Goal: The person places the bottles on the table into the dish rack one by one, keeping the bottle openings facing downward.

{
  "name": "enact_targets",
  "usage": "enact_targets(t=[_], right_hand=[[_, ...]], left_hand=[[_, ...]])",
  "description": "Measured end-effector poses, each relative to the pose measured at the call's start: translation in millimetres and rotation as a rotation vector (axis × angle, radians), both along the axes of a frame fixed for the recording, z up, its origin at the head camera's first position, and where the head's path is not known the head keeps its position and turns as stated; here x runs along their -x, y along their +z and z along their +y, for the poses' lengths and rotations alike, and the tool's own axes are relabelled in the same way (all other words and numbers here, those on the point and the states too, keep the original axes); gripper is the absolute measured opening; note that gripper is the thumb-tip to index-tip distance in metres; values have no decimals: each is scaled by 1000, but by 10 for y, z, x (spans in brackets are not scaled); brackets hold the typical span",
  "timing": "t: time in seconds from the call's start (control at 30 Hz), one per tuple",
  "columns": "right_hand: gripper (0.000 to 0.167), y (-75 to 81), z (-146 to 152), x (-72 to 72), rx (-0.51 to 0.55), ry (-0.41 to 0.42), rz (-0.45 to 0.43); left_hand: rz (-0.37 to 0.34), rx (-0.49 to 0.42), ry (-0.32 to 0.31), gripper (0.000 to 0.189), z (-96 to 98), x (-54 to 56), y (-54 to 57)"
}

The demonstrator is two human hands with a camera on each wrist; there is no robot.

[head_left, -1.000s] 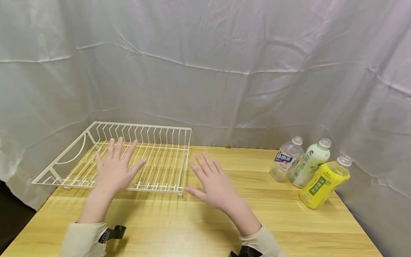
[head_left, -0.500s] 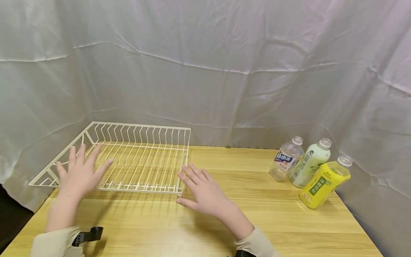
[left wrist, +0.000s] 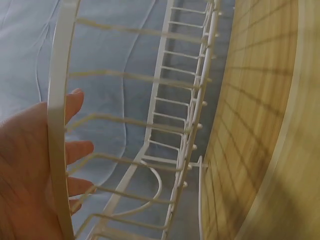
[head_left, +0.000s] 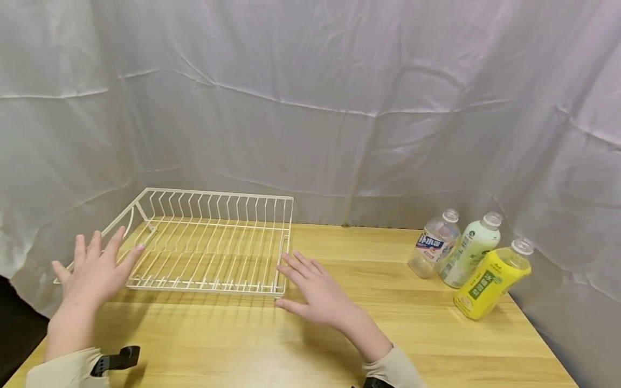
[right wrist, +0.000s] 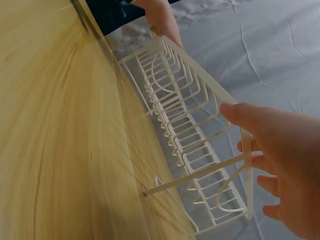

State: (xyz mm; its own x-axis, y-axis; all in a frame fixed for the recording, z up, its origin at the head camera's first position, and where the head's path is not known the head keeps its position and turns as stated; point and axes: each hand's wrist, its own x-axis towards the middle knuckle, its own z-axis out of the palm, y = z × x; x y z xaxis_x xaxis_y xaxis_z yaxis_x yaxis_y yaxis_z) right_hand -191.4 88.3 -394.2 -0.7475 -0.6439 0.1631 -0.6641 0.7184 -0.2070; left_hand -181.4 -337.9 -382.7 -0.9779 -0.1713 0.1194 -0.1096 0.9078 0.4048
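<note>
A white wire dish rack (head_left: 208, 291) sits on the left part of the wooden table, with upright bent wires along its back. My left hand (head_left: 92, 275) is over the rack's front left corner, fingers spread. In the left wrist view that hand (left wrist: 27, 165) lies behind the rack's rim, its fingertips seen past the rim; contact cannot be told. My right hand (head_left: 317, 296) is beside the front right corner, fingers extended. In the right wrist view, the thumb of the right hand (right wrist: 295, 160) is near the front rim, the other fingers along the side; touch is unclear.
Three uncapped bottles stand at the table's right: a clear one with a blue-and-white label (head_left: 432, 245), a pale green one (head_left: 468, 253) and a yellow one (head_left: 492, 283). A grey curtain (head_left: 330, 145) hangs behind the wooden table (head_left: 233, 345).
My left hand has moved left, from above the rack's middle to its front left corner. The right hand has come slightly toward me along the right side. Rack and bottles stay in place.
</note>
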Motion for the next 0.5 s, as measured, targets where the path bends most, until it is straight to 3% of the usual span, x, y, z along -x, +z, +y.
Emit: enact_targets(t=[0.5], right_hand=[[65,-47,405,-31,116,-26,-21]], left_hand=[[-40,9,-34,81,62,-10,18]])
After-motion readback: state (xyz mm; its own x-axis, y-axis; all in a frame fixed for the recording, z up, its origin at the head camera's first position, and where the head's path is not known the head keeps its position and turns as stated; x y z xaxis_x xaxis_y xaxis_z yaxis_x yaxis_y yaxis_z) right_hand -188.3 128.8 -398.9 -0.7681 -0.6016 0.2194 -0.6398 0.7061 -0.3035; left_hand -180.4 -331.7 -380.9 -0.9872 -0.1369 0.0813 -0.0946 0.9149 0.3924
